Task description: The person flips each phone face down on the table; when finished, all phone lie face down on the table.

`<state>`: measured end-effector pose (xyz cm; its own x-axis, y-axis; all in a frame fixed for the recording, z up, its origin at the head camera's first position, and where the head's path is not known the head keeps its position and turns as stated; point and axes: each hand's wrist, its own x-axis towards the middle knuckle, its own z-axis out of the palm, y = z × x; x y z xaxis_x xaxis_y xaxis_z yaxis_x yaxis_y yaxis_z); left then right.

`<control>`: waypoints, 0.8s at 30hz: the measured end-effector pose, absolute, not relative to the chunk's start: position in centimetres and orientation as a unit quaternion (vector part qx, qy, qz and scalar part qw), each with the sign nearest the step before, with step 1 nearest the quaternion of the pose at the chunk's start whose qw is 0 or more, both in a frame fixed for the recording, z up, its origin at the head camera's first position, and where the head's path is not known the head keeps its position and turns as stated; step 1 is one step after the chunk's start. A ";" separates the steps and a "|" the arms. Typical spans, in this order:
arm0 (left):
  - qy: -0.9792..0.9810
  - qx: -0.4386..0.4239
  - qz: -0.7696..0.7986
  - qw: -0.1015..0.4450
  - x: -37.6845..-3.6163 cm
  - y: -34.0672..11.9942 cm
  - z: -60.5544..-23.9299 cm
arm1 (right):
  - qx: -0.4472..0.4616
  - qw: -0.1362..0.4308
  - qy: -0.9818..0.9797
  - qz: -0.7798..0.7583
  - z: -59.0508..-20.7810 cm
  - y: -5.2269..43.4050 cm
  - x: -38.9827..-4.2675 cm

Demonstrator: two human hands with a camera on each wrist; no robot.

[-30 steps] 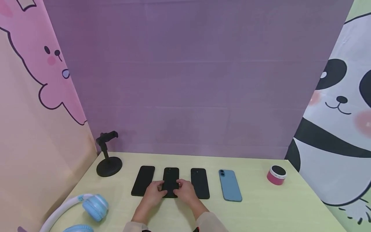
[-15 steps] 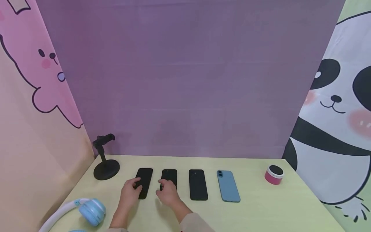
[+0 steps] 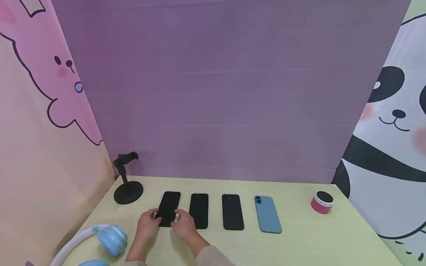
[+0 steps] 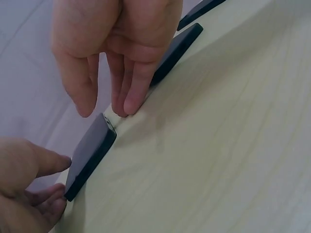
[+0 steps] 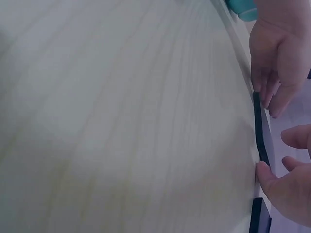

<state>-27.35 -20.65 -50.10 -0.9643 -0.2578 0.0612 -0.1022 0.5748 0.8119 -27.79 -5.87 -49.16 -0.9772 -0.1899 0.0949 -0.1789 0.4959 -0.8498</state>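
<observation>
Nothing here holds anything else; everything lies straight on the table. Four phones sit in a row at its far side: three black ones and a blue phone at the right end.

Both my hands are at the leftmost black phone, which lies flat on the table, second in from the stand. My left hand is at its near left edge, thumb and curled fingertips touching that side. My right hand is at its near right edge, fingers pointing down onto the table beside it, with a fingertip against the rim. Between them my two hands pinch the phone by its two long sides. In the left wrist view the phone appears as a thin dark slab lying flat, my right fingers at its far corner.

The next black phone lies just beside my right hand, not touched. Blue headphones lie near my left forearm. A pink speaker stands well apart at the right.
</observation>
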 end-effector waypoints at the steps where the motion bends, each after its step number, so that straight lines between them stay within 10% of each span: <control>1: -0.883 0.103 -0.451 0.084 -27.4 -20.6 -50.1 | -0.104 0.004 0.863 -0.494 -49.2 -5.9 -27.8; 24: -0.885 0.117 -0.448 0.056 -27.7 -20.8 -50.9 | -0.027 -0.014 0.776 -0.630 -49.8 -7.0 -28.2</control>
